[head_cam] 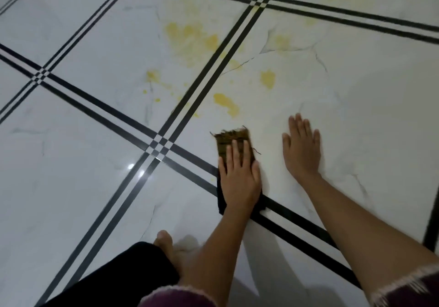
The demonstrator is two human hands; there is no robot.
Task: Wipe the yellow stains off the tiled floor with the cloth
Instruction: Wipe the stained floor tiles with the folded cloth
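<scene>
A dark cloth (231,139) with a frayed brown end lies flat on the white tiled floor (356,116), across a black stripe. My left hand (240,181) presses down on it, fingers spread over the cloth. My right hand (301,150) rests flat on the bare tile just to the right, holding nothing. Yellow stains lie beyond the cloth: the nearest smear (225,102) is a short way ahead of it, a blob (268,78) sits further right, and a large patch (192,38) spreads on the tile beyond. Fainter yellow marks show at the top.
Paired black stripes (104,107) cross the floor in a grid. My bare foot (164,240) and black trouser leg (118,278) are at the bottom left. Two light reflections (135,170) shine on the tile near the stripe crossing.
</scene>
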